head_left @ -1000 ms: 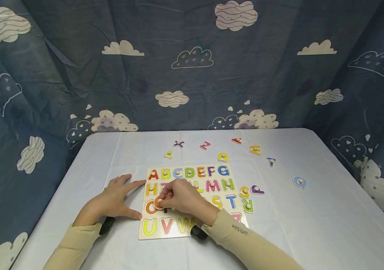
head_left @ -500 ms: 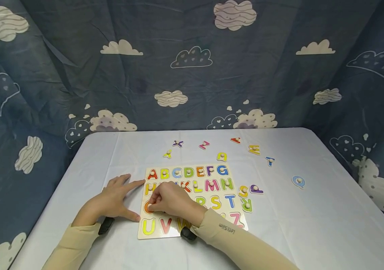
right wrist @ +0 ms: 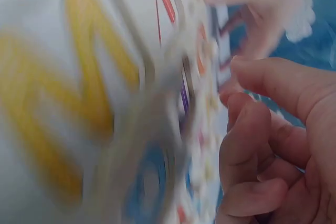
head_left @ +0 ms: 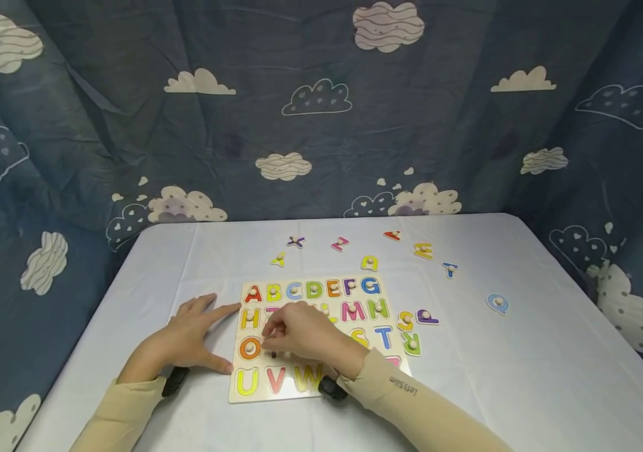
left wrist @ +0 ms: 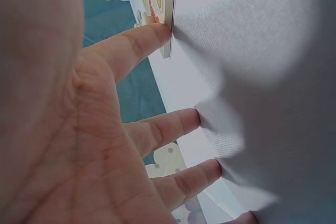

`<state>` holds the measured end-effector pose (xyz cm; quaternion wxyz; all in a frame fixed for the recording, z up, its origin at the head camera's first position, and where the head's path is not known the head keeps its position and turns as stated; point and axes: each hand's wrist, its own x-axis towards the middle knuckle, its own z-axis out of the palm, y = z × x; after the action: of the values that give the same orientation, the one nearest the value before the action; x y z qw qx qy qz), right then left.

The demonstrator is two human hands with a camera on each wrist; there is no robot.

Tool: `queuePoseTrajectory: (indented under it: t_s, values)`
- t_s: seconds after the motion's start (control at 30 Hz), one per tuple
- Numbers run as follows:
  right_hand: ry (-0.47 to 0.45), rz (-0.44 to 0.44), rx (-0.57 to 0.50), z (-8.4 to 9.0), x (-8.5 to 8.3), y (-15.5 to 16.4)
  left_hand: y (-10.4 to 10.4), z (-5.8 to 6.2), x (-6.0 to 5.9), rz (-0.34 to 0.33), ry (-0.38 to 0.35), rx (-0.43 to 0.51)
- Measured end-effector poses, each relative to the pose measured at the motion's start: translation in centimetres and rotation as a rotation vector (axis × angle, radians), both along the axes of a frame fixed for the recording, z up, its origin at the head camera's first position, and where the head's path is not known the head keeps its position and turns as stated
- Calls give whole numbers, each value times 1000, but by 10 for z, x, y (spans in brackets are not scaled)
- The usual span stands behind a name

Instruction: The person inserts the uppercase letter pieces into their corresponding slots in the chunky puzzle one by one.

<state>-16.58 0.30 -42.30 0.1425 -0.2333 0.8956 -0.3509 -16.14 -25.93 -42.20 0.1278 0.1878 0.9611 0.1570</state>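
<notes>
On the wooden alphabet board [head_left: 261, 390], an orange letter O [head_left: 250, 348] with a round knob lies in the O place at the left of the third row. My right hand [head_left: 312, 331] is just right of it, above the board, fingers loosely bent and holding nothing. Thumb and fingertips show bare in the right wrist view, beside a blurred yellow W [right wrist: 92, 66]. My left hand [head_left: 188, 339] spreads its fingers at the board's left side, index finger and thumb touching the edge. In the left wrist view one fingertip meets the board edge [left wrist: 168, 14]; other fingertips press the cloth.
Loose knobbed letters lie around the board: a purple P [head_left: 426, 317], yellow S [head_left: 405, 321] and green R [head_left: 411, 344] close at its right, a blue Q [head_left: 497, 304] farther right. Several more are scattered behind, including a purple X [head_left: 295, 242]. White cloth [head_left: 524, 376] covers the table.
My right hand carried the orange O left to its place on the board, let go of it and moved back to the right. My left hand stays at the board's edge.
</notes>
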Motion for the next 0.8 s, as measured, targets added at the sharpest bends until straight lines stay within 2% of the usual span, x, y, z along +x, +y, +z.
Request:
queuePoseTrajectory:
  t_s: [0.23, 0.37, 0.6, 0.8]
  values:
    - [48, -75, 13, 11, -8, 67, 1, -2, 0, 14, 5, -13]
    - [39, -126, 19, 14, -12, 109, 2, -1, 1, 24, -3, -19]
    - [17, -235, 54, 12, -14, 178, 2, 0, 1, 23, -5, -7]
    - [11, -314, 108, 7, -11, 224, 3, 0, 2, 21, -2, -7]
